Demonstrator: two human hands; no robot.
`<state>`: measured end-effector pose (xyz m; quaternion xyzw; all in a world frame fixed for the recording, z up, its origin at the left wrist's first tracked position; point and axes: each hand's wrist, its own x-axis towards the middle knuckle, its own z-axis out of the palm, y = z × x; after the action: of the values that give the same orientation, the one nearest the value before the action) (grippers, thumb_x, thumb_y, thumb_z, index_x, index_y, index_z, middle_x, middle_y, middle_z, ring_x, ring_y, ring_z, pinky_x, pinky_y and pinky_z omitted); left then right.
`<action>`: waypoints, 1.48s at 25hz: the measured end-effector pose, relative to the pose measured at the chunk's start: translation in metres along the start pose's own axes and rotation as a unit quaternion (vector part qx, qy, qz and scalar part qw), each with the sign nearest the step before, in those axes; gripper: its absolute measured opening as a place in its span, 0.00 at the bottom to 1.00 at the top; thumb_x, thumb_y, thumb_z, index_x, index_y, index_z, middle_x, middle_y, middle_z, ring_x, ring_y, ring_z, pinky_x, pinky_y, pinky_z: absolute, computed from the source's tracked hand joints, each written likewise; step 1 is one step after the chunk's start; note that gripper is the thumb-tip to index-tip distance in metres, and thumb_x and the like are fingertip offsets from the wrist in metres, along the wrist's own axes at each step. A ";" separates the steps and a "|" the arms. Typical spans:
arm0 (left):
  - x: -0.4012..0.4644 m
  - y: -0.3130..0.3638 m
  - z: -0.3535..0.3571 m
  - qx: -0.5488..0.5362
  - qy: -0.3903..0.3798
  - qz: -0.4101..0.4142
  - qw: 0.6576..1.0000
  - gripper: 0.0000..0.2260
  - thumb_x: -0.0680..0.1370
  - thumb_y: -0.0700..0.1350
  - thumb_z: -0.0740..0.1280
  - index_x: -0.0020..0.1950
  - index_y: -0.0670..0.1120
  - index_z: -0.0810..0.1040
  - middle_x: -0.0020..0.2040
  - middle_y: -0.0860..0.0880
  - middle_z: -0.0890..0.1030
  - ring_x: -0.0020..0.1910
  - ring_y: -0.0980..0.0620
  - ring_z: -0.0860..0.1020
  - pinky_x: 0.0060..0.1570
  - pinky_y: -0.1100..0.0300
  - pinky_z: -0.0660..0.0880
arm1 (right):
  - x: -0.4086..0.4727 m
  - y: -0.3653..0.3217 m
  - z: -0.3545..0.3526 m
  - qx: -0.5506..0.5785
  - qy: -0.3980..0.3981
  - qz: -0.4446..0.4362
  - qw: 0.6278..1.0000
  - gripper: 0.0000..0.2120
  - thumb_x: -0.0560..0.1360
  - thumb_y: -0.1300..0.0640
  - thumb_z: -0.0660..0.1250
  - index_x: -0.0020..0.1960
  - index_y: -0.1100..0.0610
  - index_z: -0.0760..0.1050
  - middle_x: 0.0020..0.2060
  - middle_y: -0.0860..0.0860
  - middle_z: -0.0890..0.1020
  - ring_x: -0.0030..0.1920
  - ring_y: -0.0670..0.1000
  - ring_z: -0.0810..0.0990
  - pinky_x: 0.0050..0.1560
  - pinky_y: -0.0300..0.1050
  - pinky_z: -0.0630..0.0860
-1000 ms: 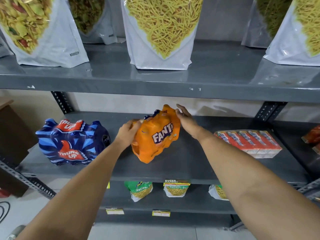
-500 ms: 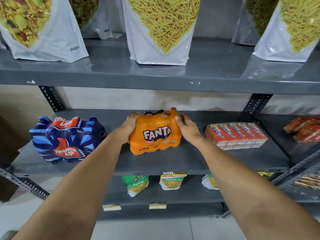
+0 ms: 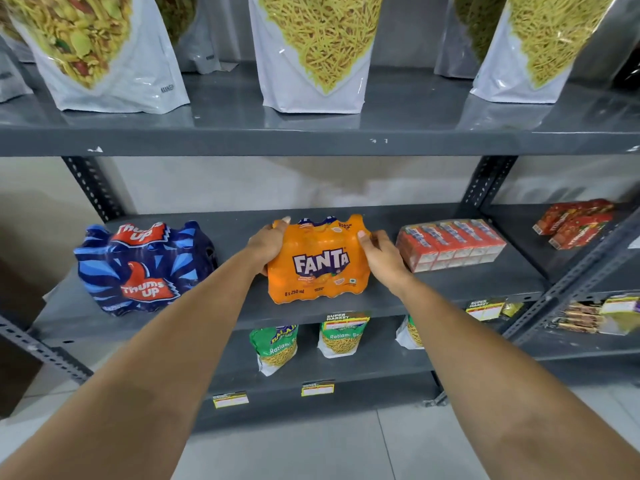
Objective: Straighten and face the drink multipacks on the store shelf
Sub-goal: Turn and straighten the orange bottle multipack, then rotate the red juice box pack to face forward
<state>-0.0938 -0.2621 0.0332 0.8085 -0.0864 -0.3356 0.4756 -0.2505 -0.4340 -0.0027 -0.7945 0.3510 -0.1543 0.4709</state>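
An orange Fanta multipack (image 3: 320, 268) stands upright on the grey middle shelf (image 3: 467, 289), its label facing me, near the front edge. My left hand (image 3: 268, 244) grips its left side and my right hand (image 3: 379, 252) grips its right side. To the left, a blue Thums Up multipack (image 3: 142, 268) sits on the same shelf, turned slightly askew. To the right lies a red multipack of small cartons (image 3: 450, 244), angled a little.
Large white snack pouches (image 3: 313, 53) stand on the shelf above. Small green snack bags (image 3: 277, 344) and price tags sit on the shelf below. More red packs (image 3: 575, 223) lie on the neighbouring rack at right. A slotted upright post (image 3: 485, 181) stands behind the cartons.
The Fanta pack, tilted a second ago, has been turned upright with its label square to me and set on the shelf. Both hands stay on its sides.
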 end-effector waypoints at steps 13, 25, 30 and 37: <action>-0.007 0.015 0.015 0.024 0.047 -0.004 0.999 0.27 0.79 0.63 0.57 0.72 0.48 0.65 0.53 0.44 0.77 0.54 0.40 0.75 0.59 0.40 0.71 | 0.037 0.008 -0.050 -0.044 -0.170 -0.064 0.982 0.30 0.70 0.29 0.64 0.62 0.48 0.69 0.55 0.50 0.80 0.54 0.52 0.80 0.56 0.54 0.79; 0.038 0.108 0.187 0.556 0.145 0.146 0.805 0.16 0.81 0.48 0.55 0.58 0.41 0.78 0.52 0.42 0.82 0.59 0.44 0.77 0.75 0.37 0.42 | 0.133 0.130 -0.215 -0.371 -0.045 0.044 0.927 0.41 0.73 0.28 0.54 0.77 0.54 0.57 0.77 0.57 0.59 0.77 0.61 0.56 0.73 0.65 0.57; 0.059 0.100 0.270 0.415 -0.036 0.123 0.901 0.22 0.80 0.58 0.58 0.61 0.42 0.78 0.59 0.46 0.80 0.58 0.43 0.78 0.58 0.52 0.72 | 0.164 0.171 -0.245 -0.084 0.040 0.134 0.987 0.35 0.65 0.42 0.76 0.65 0.60 0.73 0.60 0.58 0.80 0.55 0.56 0.82 0.58 0.52 0.78; 0.092 0.072 0.288 0.207 -0.032 0.100 0.973 0.19 0.72 0.59 0.71 0.46 0.42 0.85 0.47 0.46 0.86 0.44 0.48 0.84 0.49 0.53 0.80 | 0.162 0.180 -0.266 0.025 -0.028 0.129 0.991 0.15 0.71 0.56 0.76 0.53 0.61 0.78 0.47 0.55 0.85 0.44 0.50 0.84 0.42 0.41 0.76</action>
<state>-0.1906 -0.5474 -0.0422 0.8653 -0.2497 -0.2868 0.3265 -0.3634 -0.7743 -0.0347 -0.7346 0.4334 -0.0786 0.5161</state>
